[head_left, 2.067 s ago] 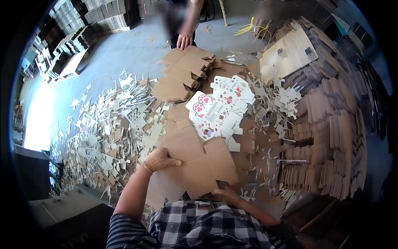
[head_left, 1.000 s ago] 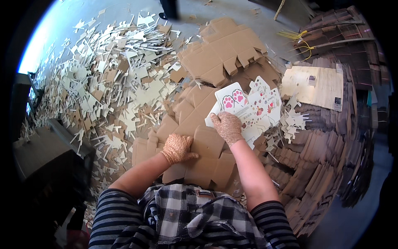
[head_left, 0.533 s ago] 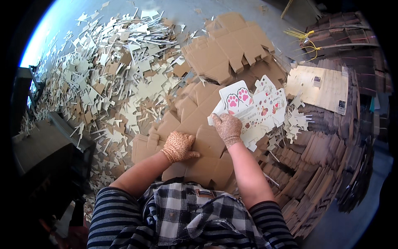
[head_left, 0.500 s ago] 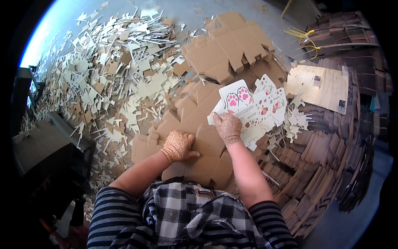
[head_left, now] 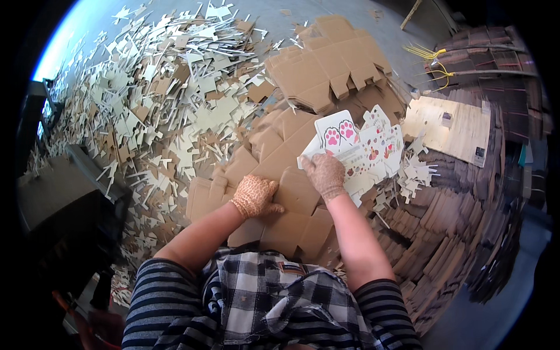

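Note:
Both my hands wear tan spotted gloves. My left hand (head_left: 255, 196) rests on a pile of flattened brown cardboard box blanks (head_left: 297, 230), its fingers curled under and its thumb pointing right; what they hold, if anything, is hidden. Farther right, my right hand (head_left: 325, 175) is closed at the near left corner of a white printed cardboard box blank (head_left: 376, 149), which has pink paw prints and small coloured pictures. This die-cut piece lies with its printed side up, over the brown ones. Its lower left part is covered by my right hand.
A stack of brown box blanks (head_left: 332, 67) lies beyond my hands. Cardboard scraps (head_left: 192, 99) cover the floor at the left. To the right are rows of stacked cardboard (head_left: 443, 233) and a plywood board (head_left: 446, 128). A dark machine part (head_left: 70, 198) stands at the left.
The view has shifted slightly. My right hand has turned a little over the printed blank's corner, and the blank stays nearly in place. My left hand remains on the brown cardboard.

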Action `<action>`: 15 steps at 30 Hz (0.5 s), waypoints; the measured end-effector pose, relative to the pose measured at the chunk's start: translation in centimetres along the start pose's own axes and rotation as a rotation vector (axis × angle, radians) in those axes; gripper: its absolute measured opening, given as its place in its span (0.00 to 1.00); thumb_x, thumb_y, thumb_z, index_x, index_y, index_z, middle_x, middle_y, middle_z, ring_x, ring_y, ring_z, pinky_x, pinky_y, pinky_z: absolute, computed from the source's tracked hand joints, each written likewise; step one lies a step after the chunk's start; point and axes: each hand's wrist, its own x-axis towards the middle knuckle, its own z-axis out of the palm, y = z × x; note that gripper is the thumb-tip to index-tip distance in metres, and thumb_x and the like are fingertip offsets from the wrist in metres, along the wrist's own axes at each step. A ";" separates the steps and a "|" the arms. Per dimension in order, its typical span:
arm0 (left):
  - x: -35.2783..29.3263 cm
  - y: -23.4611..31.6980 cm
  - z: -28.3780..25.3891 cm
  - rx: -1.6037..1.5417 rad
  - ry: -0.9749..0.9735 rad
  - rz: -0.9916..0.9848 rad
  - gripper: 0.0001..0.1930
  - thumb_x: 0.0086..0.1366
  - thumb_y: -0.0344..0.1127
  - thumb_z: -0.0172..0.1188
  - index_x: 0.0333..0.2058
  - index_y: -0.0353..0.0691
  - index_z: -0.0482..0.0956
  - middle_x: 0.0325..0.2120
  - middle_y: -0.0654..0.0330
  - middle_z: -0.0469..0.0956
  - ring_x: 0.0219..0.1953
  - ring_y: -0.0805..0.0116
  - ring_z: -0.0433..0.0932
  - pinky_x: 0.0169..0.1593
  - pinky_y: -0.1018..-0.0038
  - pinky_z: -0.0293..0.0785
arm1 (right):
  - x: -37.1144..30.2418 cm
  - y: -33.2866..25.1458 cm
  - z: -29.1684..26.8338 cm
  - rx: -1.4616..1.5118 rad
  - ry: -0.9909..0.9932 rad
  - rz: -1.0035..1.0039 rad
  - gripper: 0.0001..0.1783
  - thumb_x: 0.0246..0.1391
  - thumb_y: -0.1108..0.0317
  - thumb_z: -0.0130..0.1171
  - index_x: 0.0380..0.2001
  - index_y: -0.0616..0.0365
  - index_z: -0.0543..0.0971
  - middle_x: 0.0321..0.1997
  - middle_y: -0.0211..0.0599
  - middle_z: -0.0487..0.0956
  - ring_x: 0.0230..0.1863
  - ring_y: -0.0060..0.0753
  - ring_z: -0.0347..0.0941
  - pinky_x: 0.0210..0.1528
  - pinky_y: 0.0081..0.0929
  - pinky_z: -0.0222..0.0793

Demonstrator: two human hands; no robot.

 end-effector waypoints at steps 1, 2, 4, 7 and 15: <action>0.1 0.1 -0.1 -0.003 -0.019 -0.006 0.28 0.47 0.63 0.68 0.28 0.40 0.79 0.26 0.51 0.81 0.35 0.50 0.81 0.41 0.56 0.75 | -0.2 0.2 0.1 -0.061 0.023 -0.045 0.27 0.60 0.44 0.50 0.30 0.58 0.84 0.29 0.51 0.82 0.34 0.54 0.80 0.40 0.48 0.74; 0.1 0.3 -0.4 -0.006 -0.038 -0.013 0.27 0.48 0.62 0.68 0.28 0.40 0.79 0.27 0.51 0.82 0.35 0.50 0.81 0.41 0.56 0.75 | -0.4 0.4 0.4 -0.121 0.045 -0.092 0.27 0.60 0.44 0.50 0.30 0.57 0.84 0.29 0.51 0.82 0.35 0.54 0.80 0.39 0.47 0.75; -0.1 0.4 -0.9 -0.012 -0.054 -0.019 0.27 0.49 0.62 0.68 0.29 0.40 0.80 0.27 0.51 0.82 0.34 0.50 0.82 0.41 0.56 0.75 | -0.3 0.2 0.2 -0.167 0.051 -0.138 0.27 0.60 0.43 0.50 0.30 0.57 0.84 0.30 0.49 0.82 0.35 0.52 0.80 0.39 0.46 0.75; -0.2 0.4 -1.2 -0.008 -0.066 -0.026 0.26 0.49 0.61 0.68 0.29 0.40 0.80 0.27 0.51 0.82 0.34 0.50 0.82 0.41 0.56 0.76 | 0.0 -0.5 -0.4 -0.097 0.022 -0.114 0.28 0.59 0.43 0.50 0.29 0.57 0.84 0.30 0.48 0.83 0.35 0.50 0.80 0.41 0.45 0.74; -0.1 -0.1 -0.8 -0.046 -0.020 -0.015 0.26 0.48 0.61 0.68 0.27 0.41 0.80 0.27 0.51 0.81 0.34 0.48 0.81 0.42 0.54 0.75 | 0.7 0.3 2.0 -0.007 0.152 0.067 0.23 0.57 0.47 0.52 0.28 0.56 0.84 0.30 0.48 0.83 0.35 0.54 0.80 0.41 0.48 0.73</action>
